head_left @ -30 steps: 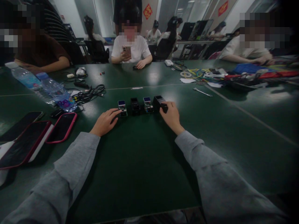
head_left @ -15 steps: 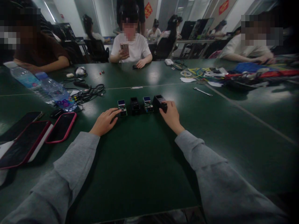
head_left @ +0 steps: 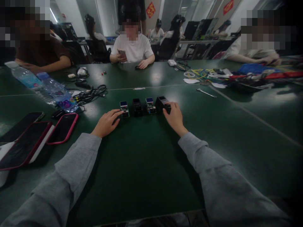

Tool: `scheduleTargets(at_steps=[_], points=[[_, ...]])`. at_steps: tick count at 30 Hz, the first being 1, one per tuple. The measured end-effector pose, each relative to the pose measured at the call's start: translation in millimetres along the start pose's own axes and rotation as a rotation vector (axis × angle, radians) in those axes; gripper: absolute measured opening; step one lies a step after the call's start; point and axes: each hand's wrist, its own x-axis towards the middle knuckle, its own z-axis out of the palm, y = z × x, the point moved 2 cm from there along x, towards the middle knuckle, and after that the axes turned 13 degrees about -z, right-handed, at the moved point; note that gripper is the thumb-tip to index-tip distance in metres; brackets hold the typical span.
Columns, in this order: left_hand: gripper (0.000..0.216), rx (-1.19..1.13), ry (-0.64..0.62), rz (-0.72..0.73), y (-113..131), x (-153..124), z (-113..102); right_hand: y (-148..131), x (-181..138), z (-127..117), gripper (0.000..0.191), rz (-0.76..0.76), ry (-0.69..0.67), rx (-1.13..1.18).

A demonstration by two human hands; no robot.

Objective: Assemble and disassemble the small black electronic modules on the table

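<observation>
Four small devices would be too exact to count from their row, so several stand side by side on the green table (head_left: 142, 164). At the row's left end, my left hand (head_left: 107, 123) rests its outstretched fingertips on a bare circuit board with a small screen (head_left: 123, 105). Beside that board stands a black cased device (head_left: 136, 106), then another circuit board with a screen (head_left: 150, 105). My right hand (head_left: 174, 117) grips the near end of the black box-shaped device (head_left: 162, 100) at the right end, thumb on its left side and fingers over the top.
Phones (head_left: 63, 127) and two plastic bottles (head_left: 56, 93) lie at the left, near black cables (head_left: 94, 94). A wrench (head_left: 206, 93) and a pile of wires and tools (head_left: 251, 75) are at the right. A person (head_left: 133, 47) sits opposite, holding a phone.
Both my hands and the devices stay practically still, with only a slight shift of the view. The person opposite has lowered and tilted their phone.
</observation>
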Motion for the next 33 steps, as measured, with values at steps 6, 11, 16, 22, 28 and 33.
scheduleTargets(at_steps=[6,11,16,22,28,33], points=[[0.049,0.011,-0.003,-0.006,-0.5,-0.5,0.1,0.8,-0.3,0.7,0.035,-0.001,0.0,-0.004],[0.047,0.008,-0.013,-0.011,-0.5,-0.2,-0.2,0.6,0.1,0.6,0.035,0.011,0.003,0.014],[0.048,-0.009,0.002,0.004,-0.9,-0.1,0.8,9.1,2.2,2.1,0.033,0.089,0.103,0.095],[0.049,-0.012,0.0,0.005,-1.6,-0.2,1.1,18.6,2.7,4.5,0.036,0.208,0.143,0.12],[0.048,0.002,-0.01,-0.013,-1.3,-0.1,0.7,7.9,3.2,2.9,0.045,-0.012,0.115,0.073],[0.048,-0.005,-0.015,-0.012,-1.3,-0.4,0.6,15.1,3.1,4.4,0.029,0.059,0.122,0.141]])
